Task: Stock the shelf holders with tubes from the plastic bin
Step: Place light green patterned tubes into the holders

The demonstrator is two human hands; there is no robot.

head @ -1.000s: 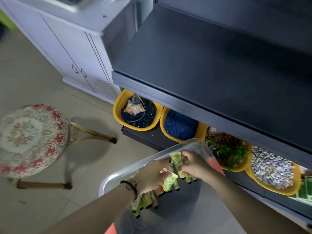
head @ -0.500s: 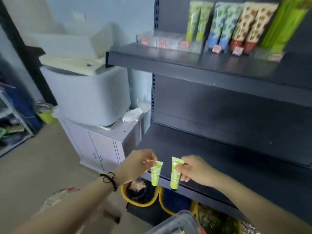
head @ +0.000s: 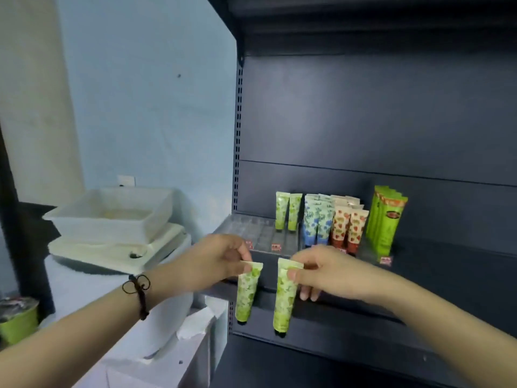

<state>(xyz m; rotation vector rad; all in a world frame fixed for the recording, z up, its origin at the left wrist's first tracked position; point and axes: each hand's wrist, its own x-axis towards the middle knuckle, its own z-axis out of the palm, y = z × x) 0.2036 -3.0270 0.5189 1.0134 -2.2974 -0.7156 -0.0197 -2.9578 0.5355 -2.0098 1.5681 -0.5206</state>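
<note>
Pale green with darker leafy print on the left tube (head: 247, 292) and right tube (head: 285, 299) in the fingers (head: 292, 274), black caps too. Beyond the fingers: matching leafy green pair (head: 288, 210), blue-flowered white tubes (head: 317, 222), red-strawberry cream tubes (head: 348, 228), bright green packs (head: 386, 219) with red labels. Dark navy shelf (head: 363, 121) all around. Black cord bracelet (head: 138, 287) back behind the left fingers.

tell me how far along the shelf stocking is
Done: two green tubes stand in the clear holder, beside blue rows and red rows. In hand: left hand pinches one tube, right hand a second tube. Left: seating those; most holder slots look bare.
</note>
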